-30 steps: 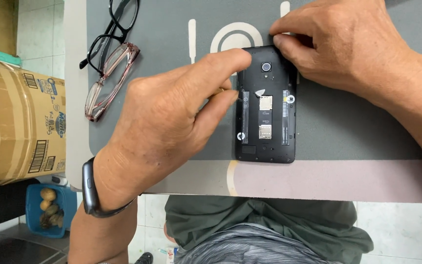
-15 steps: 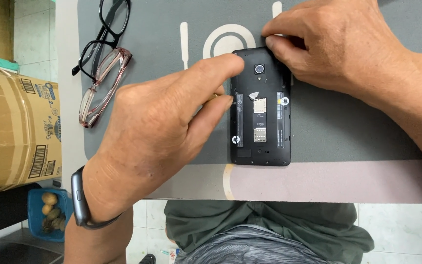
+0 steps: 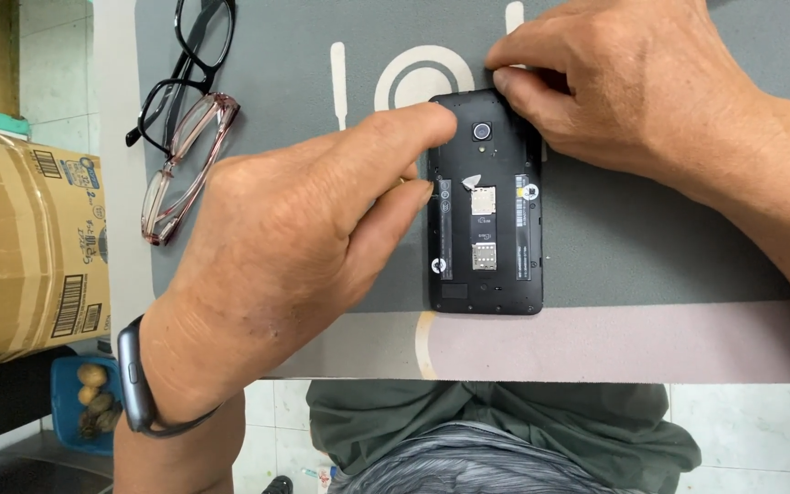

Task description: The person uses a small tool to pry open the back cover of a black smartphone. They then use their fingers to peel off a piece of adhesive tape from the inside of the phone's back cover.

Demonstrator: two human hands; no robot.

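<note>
Item: black smartphone [image 3: 485, 206], back cover off, flat near worktop [image 3: 651, 343] front edge; my left hand [image 3: 294, 247] steadies its side as before, right hand [image 3: 633, 87] fingertips remain pinched at its top corner.

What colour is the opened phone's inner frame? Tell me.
Black, with small metallic card slots; the phone shows best in the head view.

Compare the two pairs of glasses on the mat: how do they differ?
The black glasses have dark, opaque frames and lie farther up the mat; the pink glasses have translucent rosy frames and lie nearer the left hand. Both lie folded, touching each other.
</note>
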